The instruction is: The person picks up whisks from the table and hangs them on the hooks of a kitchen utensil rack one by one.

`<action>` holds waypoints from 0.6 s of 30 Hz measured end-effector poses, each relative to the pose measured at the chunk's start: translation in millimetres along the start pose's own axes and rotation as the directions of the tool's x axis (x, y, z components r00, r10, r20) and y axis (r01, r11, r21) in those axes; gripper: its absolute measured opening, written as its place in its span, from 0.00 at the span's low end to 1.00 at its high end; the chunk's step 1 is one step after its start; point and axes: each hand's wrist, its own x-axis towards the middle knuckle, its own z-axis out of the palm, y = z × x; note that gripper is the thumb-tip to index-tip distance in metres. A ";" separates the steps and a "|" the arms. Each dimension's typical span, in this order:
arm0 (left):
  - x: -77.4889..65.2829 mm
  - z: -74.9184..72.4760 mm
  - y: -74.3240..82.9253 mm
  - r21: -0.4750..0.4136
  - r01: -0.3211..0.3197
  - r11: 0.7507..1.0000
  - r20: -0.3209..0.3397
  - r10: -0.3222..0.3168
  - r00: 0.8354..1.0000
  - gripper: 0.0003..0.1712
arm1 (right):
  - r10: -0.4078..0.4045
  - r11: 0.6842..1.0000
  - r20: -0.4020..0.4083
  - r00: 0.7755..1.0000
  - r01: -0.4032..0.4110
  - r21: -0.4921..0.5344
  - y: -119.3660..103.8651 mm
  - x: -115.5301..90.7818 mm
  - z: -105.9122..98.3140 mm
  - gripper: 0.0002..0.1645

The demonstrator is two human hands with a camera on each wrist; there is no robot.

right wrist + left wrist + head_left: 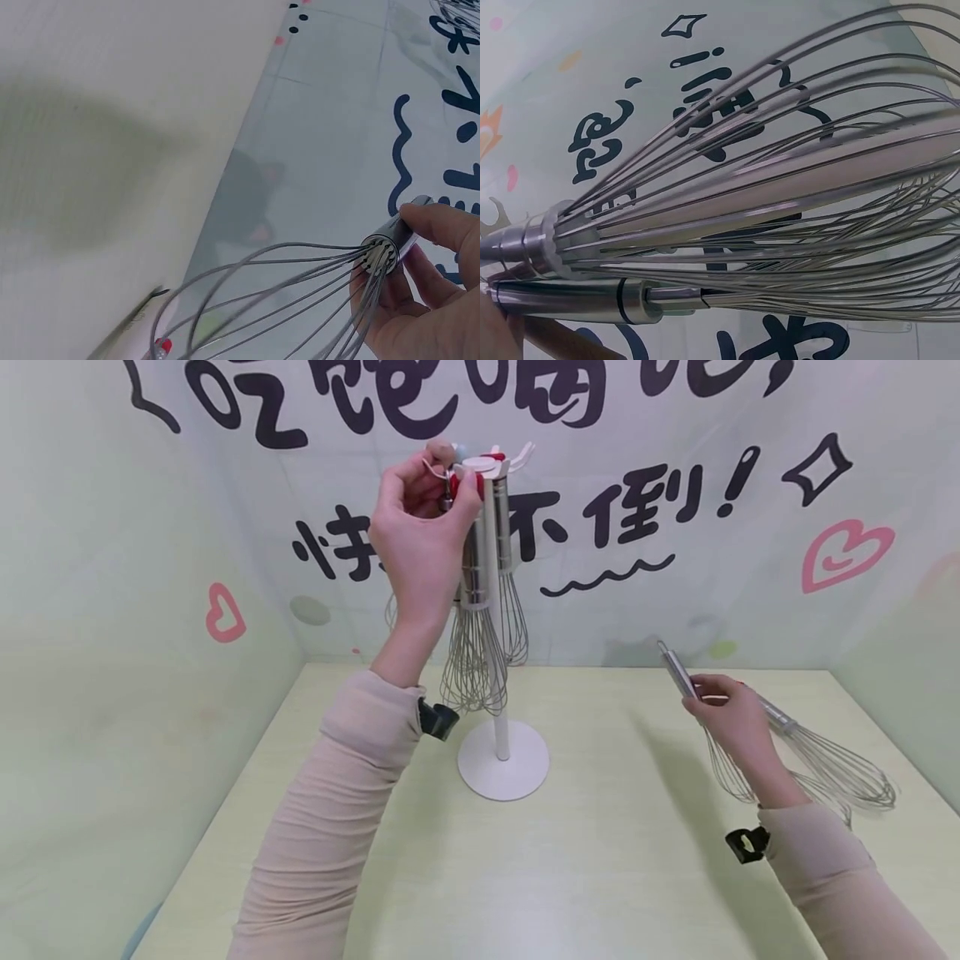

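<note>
My left hand (420, 547) is raised at the top of a white stand (502, 739), its thumb and fingers pinching the handle end of a whisk at a hook. The thumb overlaps a red part near the top. Steel whisks (474, 568) hang beside the pole with wire loops downward; the left wrist view has a large whisk (540, 244) and a slimmer handle (570, 298) close by the fingers. At the right, my right hand (731, 722) grips another whisk (677, 670) by its handle, held tilted. Its wire loops (262, 277) fan out in the right wrist view.
Another whisk (840, 768) lies on the pale table (600, 877) beside and beyond my right hand. The round white base (502, 781) stands mid-table. A printed backdrop (600, 618) with black lettering rises behind, and pale side walls flank the table.
</note>
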 end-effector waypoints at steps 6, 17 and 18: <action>-0.1 1.7 -1.0 -0.025 -0.013 1.000 -0.005 0.013 1.000 0.21 | -0.015 0.996 -0.018 1.000 0.017 0.083 -21.8 1.6 -3.4 0.28; -0.7 1.7 -2.7 -0.036 -0.020 0.999 -0.004 0.020 1.000 0.22 | -0.048 0.984 -0.048 0.998 0.056 0.170 -67.2 -2.9 -8.0 0.29; -0.7 1.5 -2.9 -0.033 -0.022 0.999 -0.004 0.022 1.000 0.22 | -0.052 0.982 -0.048 0.998 0.060 0.180 -71.6 -3.4 -8.1 0.30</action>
